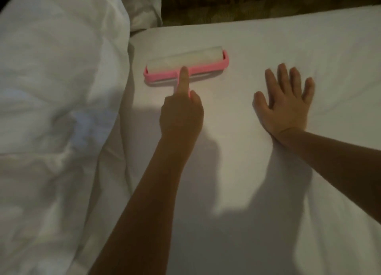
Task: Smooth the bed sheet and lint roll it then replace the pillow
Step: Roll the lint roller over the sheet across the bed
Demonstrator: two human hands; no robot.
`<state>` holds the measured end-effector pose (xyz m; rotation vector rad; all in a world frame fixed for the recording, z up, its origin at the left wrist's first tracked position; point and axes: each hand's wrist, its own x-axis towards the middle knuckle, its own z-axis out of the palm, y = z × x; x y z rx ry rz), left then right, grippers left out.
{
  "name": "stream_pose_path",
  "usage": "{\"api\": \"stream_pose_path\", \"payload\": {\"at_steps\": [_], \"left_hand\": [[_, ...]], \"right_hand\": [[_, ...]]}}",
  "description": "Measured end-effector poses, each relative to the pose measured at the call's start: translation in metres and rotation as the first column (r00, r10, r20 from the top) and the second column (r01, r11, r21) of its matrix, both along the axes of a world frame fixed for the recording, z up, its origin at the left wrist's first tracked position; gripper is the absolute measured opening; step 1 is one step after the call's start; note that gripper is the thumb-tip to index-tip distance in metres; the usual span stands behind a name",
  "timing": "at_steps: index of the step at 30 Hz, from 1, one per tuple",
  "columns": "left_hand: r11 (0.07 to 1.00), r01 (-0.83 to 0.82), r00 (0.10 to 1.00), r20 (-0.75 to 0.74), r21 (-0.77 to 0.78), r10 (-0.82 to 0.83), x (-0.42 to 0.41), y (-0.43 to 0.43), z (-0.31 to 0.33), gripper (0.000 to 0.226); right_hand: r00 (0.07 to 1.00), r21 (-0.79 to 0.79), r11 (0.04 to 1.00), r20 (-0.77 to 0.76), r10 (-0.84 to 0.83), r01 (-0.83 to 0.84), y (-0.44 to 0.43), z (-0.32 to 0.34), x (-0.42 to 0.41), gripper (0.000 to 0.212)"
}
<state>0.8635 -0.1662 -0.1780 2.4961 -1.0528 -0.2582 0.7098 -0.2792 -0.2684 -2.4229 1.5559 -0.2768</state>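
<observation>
**Lint roller on the sheet, free hand flat beside it**

A crumpled white duvet (57, 89) fills the left of the frame, and its edge borders the smooth white bed sheet (247, 39). Just right of that edge, in the upper centre, the pink plastic lint roller (186, 65) lies with its pale drum on the sheet. Its long axis runs left to right, tilted slightly up at the right end. The handle points down the frame toward the person. The left hand (181, 111) curls round the handle, index finger laid straight along it to the pink frame. Open sheet stretches rightward, where the right hand (285, 103) rests flat with fingers spread, well apart from the roller. The sheet's far edge crosses the top of the frame, with a dark mottled surface (247, 4) beyond it.
</observation>
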Motion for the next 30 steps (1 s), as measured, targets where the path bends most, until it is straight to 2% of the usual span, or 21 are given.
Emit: {"api": "stream_pose_path", "payload": {"at_steps": [2,3,4,7,8,9,11,12,14,16,17,19,22,25,26,28,30], "left_hand": [[0.987,0.095,0.994,0.069,-0.131,-0.086,0.012,-0.014,-0.01,0.047],[0.977,0.145,0.982,0.143,-0.158,-0.123,0.024,-0.025,-0.013,0.046],[0.972,0.177,0.976,0.157,-0.154,-0.153,0.038,-0.039,-0.012,0.046],[0.99,0.131,0.977,-0.178,0.059,-0.119,0.063,-0.08,0.011,0.054],[0.987,0.118,0.982,-0.158,0.112,-0.099,0.06,-0.082,0.017,0.054],[0.986,0.128,0.992,-0.037,0.111,-0.124,0.053,-0.078,0.02,0.052],[0.99,0.14,0.971,0.196,0.006,-0.139,0.031,-0.049,0.017,0.049],[0.993,0.118,0.978,0.168,0.032,-0.121,0.014,-0.027,0.014,0.051],[0.977,0.045,0.999,0.015,0.21,-0.049,-0.021,0.019,0.013,0.057],[0.949,0.048,0.999,-0.008,0.313,-0.047,-0.05,0.046,0.02,0.061],[0.956,0.047,0.999,-0.005,0.289,-0.048,-0.049,0.042,0.017,0.063],[0.994,0.018,1.0,0.013,0.107,-0.019,-0.02,0.014,0.007,0.061],[0.994,0.083,0.996,0.034,-0.067,-0.081,0.028,-0.048,0.001,0.052],[0.997,0.072,0.975,-0.21,-0.01,-0.073,0.06,-0.104,0.012,0.055],[0.997,0.073,0.968,-0.241,0.025,-0.065,0.064,-0.111,0.012,0.057],[0.996,0.088,0.986,-0.144,0.007,-0.086,0.056,-0.1,0.011,0.055],[0.985,0.118,0.993,0.043,-0.126,-0.113,0.033,-0.06,0.0,0.053]], "right_hand": [[1.0,0.006,1.0,0.007,-0.007,0.007,-0.002,-0.001,0.001,0.081],[1.0,0.005,1.0,0.013,-0.013,0.013,-0.003,-0.001,0.002,0.081],[1.0,0.003,1.0,0.017,-0.02,0.02,-0.003,-0.002,0.002,0.08],[1.0,-0.001,1.0,-0.003,-0.019,0.019,0.0,-0.003,0.003,0.079],[1.0,0.0,1.0,-0.013,-0.012,0.012,0.0,-0.003,0.004,0.079],[1.0,0.007,1.0,-0.015,-0.009,0.009,-0.001,-0.002,0.004,0.078],[1.0,0.023,1.0,-0.011,-0.009,0.009,-0.002,0.0,0.003,0.078],[1.0,0.025,1.0,-0.009,-0.012,0.012,-0.001,0.0,0.003,0.078],[1.0,0.02,1.0,-0.006,-0.023,0.023,0.0,0.0,0.004,0.077],[1.0,0.016,0.999,-0.004,-0.028,0.028,0.0,-0.001,0.004,0.077],[1.0,0.018,1.0,0.0,-0.026,0.026,0.0,-0.001,0.004,0.077],[1.0,0.007,1.0,0.011,-0.02,0.019,0.0,0.001,0.004,0.075],[0.999,-0.009,1.0,0.026,-0.022,0.022,0.0,0.003,0.003,0.075],[1.0,-0.016,1.0,0.021,-0.014,0.014,0.001,-0.001,0.003,0.074],[1.0,-0.018,1.0,0.025,-0.013,0.014,0.0,-0.002,0.004,0.073],[0.999,-0.014,1.0,0.033,-0.019,0.02,-0.001,-0.003,0.004,0.072],[0.999,-0.014,1.0,0.027,-0.024,0.025,-0.001,-0.003,0.004,0.073]]}}
